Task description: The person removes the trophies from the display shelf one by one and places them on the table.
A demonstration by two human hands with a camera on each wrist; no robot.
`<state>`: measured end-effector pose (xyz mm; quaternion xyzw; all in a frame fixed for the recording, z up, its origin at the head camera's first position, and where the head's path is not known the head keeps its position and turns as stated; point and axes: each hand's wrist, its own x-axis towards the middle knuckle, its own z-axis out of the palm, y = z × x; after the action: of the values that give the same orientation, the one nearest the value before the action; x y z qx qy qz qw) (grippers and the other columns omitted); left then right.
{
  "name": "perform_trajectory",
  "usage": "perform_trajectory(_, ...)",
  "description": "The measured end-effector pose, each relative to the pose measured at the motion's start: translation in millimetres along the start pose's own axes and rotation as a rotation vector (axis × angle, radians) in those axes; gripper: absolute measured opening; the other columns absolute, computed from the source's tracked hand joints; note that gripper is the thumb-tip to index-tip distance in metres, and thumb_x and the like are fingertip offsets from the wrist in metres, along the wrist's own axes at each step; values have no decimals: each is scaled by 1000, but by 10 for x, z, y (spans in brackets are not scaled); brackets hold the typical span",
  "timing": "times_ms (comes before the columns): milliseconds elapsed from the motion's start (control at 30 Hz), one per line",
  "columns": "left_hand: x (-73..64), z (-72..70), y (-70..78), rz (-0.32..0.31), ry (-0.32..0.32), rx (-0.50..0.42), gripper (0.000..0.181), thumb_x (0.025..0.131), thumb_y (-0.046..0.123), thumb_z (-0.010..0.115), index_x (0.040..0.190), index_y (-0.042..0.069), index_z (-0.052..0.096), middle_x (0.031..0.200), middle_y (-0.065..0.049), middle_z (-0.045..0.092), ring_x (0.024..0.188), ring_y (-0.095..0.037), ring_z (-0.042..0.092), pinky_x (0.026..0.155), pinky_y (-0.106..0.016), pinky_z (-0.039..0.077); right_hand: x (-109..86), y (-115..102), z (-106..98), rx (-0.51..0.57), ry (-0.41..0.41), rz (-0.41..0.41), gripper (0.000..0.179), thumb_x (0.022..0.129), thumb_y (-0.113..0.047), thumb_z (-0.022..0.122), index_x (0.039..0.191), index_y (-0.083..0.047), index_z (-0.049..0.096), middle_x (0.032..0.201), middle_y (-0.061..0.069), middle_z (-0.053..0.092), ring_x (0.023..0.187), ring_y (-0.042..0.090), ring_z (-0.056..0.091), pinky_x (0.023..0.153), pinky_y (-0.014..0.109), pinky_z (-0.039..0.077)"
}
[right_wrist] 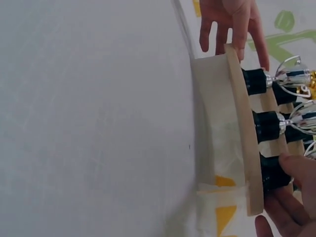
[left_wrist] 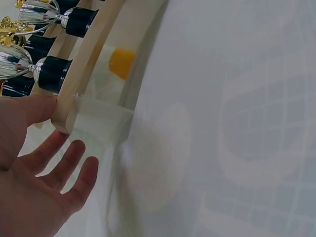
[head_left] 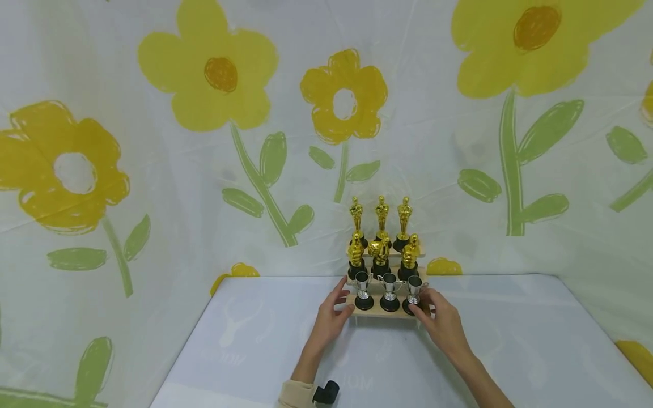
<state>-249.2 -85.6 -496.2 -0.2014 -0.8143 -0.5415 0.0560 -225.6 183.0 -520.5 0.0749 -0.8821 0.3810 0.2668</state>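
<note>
Nine trophies (head_left: 380,247) are standing in three rows on a stepped wooden rack (head_left: 377,312), between the fingers of the two hands. The rack is occupying the far part of the desk (head_left: 265,340). Three silver cups (head_left: 390,283) are making the front row, nearest to the fingers. Behind them, a little beyond the fingers, three gold fists (head_left: 380,249) are standing on the middle step. Farthest from the fingers, three gold figures (head_left: 382,214) are rising on the top step.

The left hand (head_left: 333,317) is touching the left end of the front step with its thumb; its other fingers are spreading loosely below and beside this end, clenching nothing. The right hand (head_left: 445,326) is pinching the black base of the right cup (head_left: 414,284), with the thumb on one side and other fingers on the opposite side. The left cup (head_left: 363,281) is standing just beside the left fingers. Beyond all the fingers, a flowered cloth (head_left: 418,124) is hanging behind the desk. Below the left fingers, a beige sleeve (head_left: 297,394) is showing.
</note>
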Motion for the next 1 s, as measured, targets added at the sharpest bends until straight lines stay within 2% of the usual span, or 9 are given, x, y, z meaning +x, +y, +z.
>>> perform_trajectory(333,-25,-13,-21,11,1,-7,63,92,-2,60,151,2,35,130,-30,57,113,-48,59,82,-35,57,-163,-120,-228,-31,-42,36,24,81,-23,81,97,-18,64,90,-5,71,83,16,70,66,28,55)
perform_trajectory(433,-10,13,-55,13,13,-15,64,92,-2,60,151,3,36,130,-30,57,113,-48,59,83,-36,56,-222,-158,-281,-38,-81,52,25,79,-22,82,96,-20,63,88,-8,70,82,11,67,64,25,53)
perform_trajectory(500,10,40,-167,19,26,0,65,93,2,61,152,9,36,131,-26,58,113,-44,60,82,-33,56,-269,-186,-306,-39,-115,68,26,77,-20,83,94,-20,63,86,-9,69,80,8,66,63,23,51)
perform_trajectory(533,15,39,-168,16,28,5,65,93,2,61,152,9,36,131,-26,58,113,-43,61,82,-34,56,-298,-193,-313,-38,-129,72,26,77,-19,83,93,-21,63,84,-10,69,79,6,64,62,23,51)
perform_trajectory(667,31,29,-189,20,18,28,65,93,2,61,152,8,35,132,-26,58,113,-43,61,82,-34,56,-395,-200,-313,-43,-183,107,29,73,-16,85,91,-21,62,83,-12,69,77,2,62,60,20,49)
perform_trajectory(733,36,33,-176,22,14,25,64,93,-1,60,152,4,34,132,-29,57,113,-47,60,82,-36,57,-441,-179,-303,-43,-215,122,30,72,-16,86,89,-21,61,83,-11,70,76,1,63,60,20,49)
perform_trajectory(867,73,98,-409,30,32,29,66,93,4,62,153,12,35,132,-22,59,112,-41,62,80,-33,56,-514,-123,-287,-32,-304,163,30,72,-18,85,90,-18,61,85,-8,71,76,4,66,61,20,50)
perform_trajectory(1000,92,103,-485,26,29,24,66,93,10,64,152,18,36,132,-17,61,112,-35,63,80,-30,56,-561,-78,-275,-41,-377,200,31,73,-20,85,94,-16,62,87,-5,71,76,5,68,62,19,50)
